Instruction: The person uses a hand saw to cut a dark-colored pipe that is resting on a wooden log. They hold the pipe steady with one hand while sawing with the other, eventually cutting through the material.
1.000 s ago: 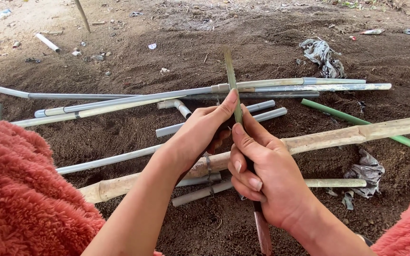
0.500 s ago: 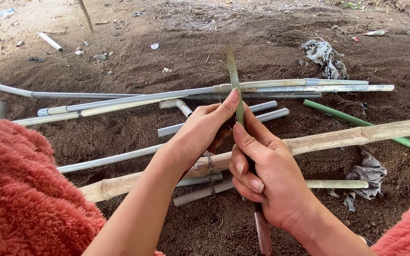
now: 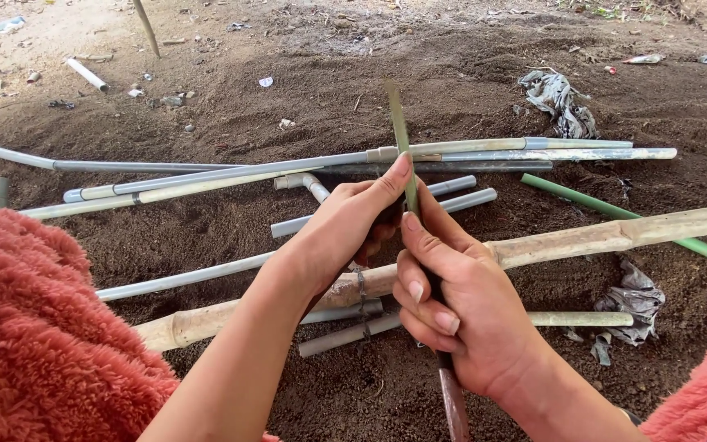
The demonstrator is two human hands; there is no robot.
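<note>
Both my hands hold a thin green bamboo strip (image 3: 398, 123) upright in front of me. My left hand (image 3: 353, 225) pinches it from the left, its forefinger stretched up along the strip. My right hand (image 3: 460, 311) is closed around a dark-handled tool (image 3: 452, 397), whose handle sticks out below the fist; its blade is hidden between the hands. Under my hands a thick pale bamboo pole (image 3: 583, 237) lies across the dirt.
Several grey plastic pipes (image 3: 206, 173) and a green pipe (image 3: 615, 213) lie on the dark soil. Crumpled grey rags (image 3: 558, 98) lie at the back right and beside the pole (image 3: 632, 299). Fuzzy red fabric (image 3: 34, 327) covers the lower left.
Nothing much has moved; my hands and the strip keep almost the same position, with a slight shift of the view.
</note>
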